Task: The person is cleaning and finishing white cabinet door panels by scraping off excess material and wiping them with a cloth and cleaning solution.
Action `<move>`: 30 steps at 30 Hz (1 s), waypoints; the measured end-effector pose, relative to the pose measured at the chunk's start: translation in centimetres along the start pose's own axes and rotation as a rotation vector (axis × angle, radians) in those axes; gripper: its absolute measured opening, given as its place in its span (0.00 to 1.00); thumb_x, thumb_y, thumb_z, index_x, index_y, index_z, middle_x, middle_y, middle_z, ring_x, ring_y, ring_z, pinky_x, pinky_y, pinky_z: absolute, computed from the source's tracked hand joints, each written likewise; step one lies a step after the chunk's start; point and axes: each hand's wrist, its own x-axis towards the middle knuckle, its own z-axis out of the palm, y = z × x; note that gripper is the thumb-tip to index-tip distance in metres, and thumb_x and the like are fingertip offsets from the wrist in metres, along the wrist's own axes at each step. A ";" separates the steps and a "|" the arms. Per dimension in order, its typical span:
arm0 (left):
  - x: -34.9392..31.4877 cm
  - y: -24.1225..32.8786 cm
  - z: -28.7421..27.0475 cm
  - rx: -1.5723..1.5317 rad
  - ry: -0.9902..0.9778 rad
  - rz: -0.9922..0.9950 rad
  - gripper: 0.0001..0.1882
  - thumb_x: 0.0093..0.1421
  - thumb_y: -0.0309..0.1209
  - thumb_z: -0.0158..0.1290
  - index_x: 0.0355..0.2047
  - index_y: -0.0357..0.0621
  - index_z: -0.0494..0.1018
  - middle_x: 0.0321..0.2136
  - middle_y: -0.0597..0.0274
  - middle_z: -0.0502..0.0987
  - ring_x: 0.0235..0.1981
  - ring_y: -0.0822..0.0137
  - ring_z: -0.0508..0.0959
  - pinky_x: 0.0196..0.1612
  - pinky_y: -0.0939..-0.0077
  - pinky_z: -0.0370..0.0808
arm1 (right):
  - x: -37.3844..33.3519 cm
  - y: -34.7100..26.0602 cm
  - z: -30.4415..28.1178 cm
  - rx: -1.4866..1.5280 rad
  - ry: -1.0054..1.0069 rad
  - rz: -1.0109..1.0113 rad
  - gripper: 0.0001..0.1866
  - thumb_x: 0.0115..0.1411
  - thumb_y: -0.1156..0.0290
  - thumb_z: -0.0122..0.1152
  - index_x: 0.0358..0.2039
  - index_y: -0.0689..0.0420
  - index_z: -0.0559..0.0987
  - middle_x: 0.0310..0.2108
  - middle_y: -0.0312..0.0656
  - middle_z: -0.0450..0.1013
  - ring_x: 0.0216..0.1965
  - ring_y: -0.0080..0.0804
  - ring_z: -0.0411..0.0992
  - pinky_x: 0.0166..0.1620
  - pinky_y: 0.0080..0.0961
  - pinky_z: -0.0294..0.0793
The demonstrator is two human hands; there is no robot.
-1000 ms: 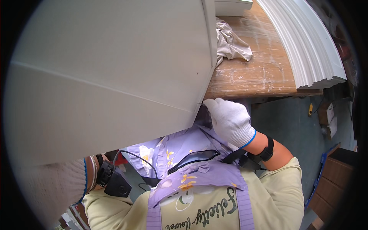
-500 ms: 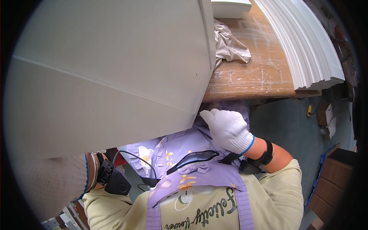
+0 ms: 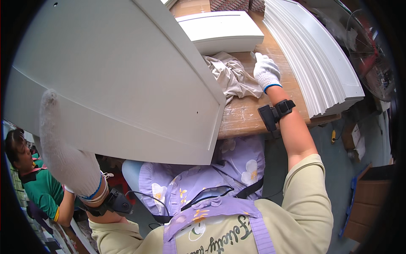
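The large white panel (image 3: 127, 80) overhangs the worktop's (image 3: 239, 122) near edge, left of a crumpled cloth (image 3: 237, 80); the hands are well apart; the gloved left hand (image 3: 65, 146) lies over the panel's near left edge, its grip unclear; the right hand (image 3: 267, 73), fingers curled, is just beside the cloth, its hold unclear.

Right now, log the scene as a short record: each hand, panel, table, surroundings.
Left hand: white glove, overlapping the panel's face in view; grip unclear
Right hand: white glove, over the table, fingers curled; small pale item at their tips, too small to identify
Panel: large, off-white, overhanging the table's near edge
Table: brown top; crumpled cloth left of the right hand, white rectangular piece beyond it, stack of long white pieces to the right
Nearby: person in green, far left
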 end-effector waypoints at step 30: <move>-15.2 3.1 -2.7 -1.520 -0.040 -1.551 0.13 0.59 0.23 0.49 0.46 0.37 0.69 0.43 0.54 0.75 0.44 0.61 0.78 0.44 0.67 0.79 | -14.9 8.3 -14.5 1.954 0.120 0.184 0.12 0.66 0.71 0.47 0.48 0.60 0.73 0.38 0.41 0.74 0.35 0.28 0.75 0.40 0.23 0.78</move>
